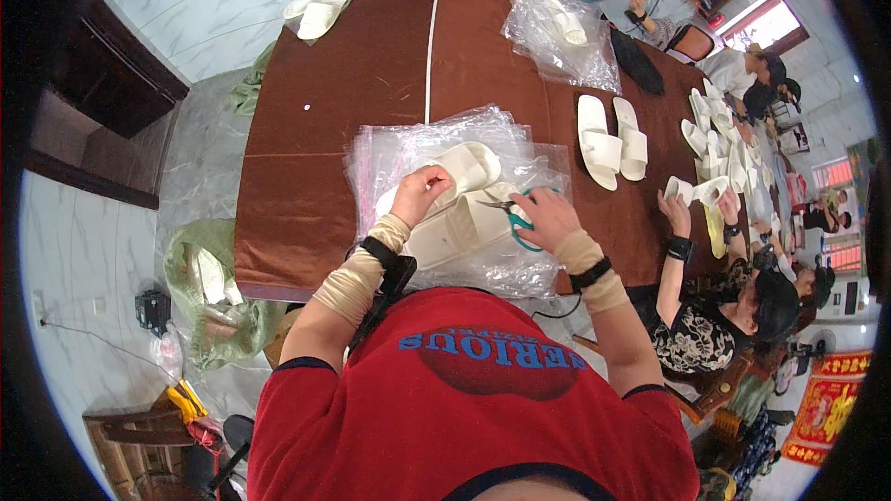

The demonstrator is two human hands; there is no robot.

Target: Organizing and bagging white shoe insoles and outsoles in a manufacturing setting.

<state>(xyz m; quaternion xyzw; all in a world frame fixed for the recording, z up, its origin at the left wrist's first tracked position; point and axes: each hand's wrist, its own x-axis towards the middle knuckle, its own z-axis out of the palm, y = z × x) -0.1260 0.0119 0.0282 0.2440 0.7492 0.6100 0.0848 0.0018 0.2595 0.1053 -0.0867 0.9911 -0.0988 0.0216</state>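
In front of me, a pair of white slide slippers point(487, 221) lies on a stack of clear plastic bags point(371, 150). Green-handled scissors point(527, 239) are in my right hand point(553, 219), their dark blades over the nearer slipper. My left hand point(420, 193) is held over the slippers, thumb and fingers pinched together. Whatever it may grip is too small or hidden to make out. Both forearms have beige sleeves and black wrist straps.
Another white slipper pair point(599, 144) lies to the right on the brown-covered table point(306, 176). Bagged slippers point(320, 17) sit at the far left corner, more clear bags point(548, 46) at the back. A co-worker's hand point(677, 213) handles slippers at right. A green sack point(190, 315) stands at left.
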